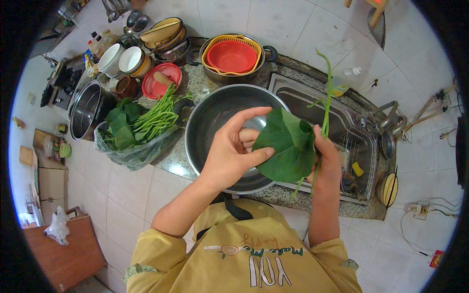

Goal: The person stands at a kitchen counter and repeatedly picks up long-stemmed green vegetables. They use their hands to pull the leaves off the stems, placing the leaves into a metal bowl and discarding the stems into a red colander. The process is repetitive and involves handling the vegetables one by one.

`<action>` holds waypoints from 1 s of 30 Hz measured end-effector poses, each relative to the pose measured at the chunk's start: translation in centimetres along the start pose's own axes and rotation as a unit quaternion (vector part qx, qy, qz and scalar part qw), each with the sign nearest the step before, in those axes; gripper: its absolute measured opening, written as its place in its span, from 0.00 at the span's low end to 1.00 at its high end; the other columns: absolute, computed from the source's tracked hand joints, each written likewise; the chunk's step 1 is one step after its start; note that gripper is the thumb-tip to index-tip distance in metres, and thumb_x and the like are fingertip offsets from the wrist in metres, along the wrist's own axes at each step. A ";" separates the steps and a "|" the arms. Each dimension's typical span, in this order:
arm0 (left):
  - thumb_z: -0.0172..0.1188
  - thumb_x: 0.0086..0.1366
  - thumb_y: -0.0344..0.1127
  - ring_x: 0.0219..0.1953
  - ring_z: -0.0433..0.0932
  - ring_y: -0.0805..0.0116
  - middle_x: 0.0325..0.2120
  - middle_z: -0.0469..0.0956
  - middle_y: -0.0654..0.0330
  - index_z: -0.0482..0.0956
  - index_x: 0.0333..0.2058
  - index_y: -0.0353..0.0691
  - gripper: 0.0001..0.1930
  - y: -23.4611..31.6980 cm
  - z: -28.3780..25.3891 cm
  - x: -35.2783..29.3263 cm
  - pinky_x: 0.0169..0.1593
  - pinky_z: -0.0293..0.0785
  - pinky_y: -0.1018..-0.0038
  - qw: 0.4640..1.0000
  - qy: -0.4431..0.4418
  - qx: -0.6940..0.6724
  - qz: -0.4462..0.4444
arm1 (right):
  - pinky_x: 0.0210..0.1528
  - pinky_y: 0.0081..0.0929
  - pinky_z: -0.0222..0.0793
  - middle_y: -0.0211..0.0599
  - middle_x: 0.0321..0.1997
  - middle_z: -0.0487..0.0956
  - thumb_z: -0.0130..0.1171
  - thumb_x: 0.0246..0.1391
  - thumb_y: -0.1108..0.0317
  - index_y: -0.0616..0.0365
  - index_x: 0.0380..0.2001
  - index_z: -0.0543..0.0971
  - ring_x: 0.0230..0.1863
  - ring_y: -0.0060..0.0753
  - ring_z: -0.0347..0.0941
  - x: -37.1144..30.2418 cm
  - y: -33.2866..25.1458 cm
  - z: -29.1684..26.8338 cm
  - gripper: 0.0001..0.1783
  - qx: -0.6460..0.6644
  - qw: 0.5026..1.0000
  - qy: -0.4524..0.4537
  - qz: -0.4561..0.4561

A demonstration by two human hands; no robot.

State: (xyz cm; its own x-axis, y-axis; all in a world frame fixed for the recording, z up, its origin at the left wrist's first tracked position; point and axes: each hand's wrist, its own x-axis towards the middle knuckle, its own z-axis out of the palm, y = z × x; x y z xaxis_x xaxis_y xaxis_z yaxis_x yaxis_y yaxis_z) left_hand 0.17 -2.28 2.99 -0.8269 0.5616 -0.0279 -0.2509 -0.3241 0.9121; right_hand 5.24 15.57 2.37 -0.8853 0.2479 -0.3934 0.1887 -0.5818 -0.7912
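A broad dark green leaf (288,154) is held up in front of me, over the right part of a large steel basin (207,117). My left hand (232,154) grips the leaf's left edge, thumb in front and other fingers partly behind it. On the right side, my right hand (328,163) is closed around long thin green stems (328,88) that rise above it, their lower ends hanging below. Its fingers are partly hidden by the leaf. To the left of the basin, a clear plastic bag (139,158) holds leafy greens (122,129) with a bundle of stems.
A steel sink (361,190) with a faucet (386,110) lies right of the basin. Behind the basin stands a pot (222,78) with red and yellow baskets. Stacked bowls (110,56), a red plate (173,73) and a dark pot (93,110) crowd the left counter.
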 end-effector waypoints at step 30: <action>0.59 0.41 0.25 0.26 0.71 0.60 0.24 0.68 0.58 0.73 0.28 0.39 0.11 -1.3 -0.6 0.8 0.28 0.67 0.72 0.715 0.070 0.575 0.391 | 0.07 0.10 0.39 0.19 0.15 0.67 0.52 0.52 0.61 0.52 0.30 0.72 0.08 0.09 0.47 0.5 0.4 0.3 0.07 0.119 0.989 -0.016 0.087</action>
State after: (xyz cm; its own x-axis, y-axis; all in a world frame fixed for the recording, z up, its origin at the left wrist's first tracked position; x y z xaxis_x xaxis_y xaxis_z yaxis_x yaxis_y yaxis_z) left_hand -0.47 -1.88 1.57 -0.5505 0.4423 0.7081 0.8292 0.3881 0.4022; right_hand 4.77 15.22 2.05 -0.8613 0.1058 -0.4969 0.2381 -0.7800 -0.5787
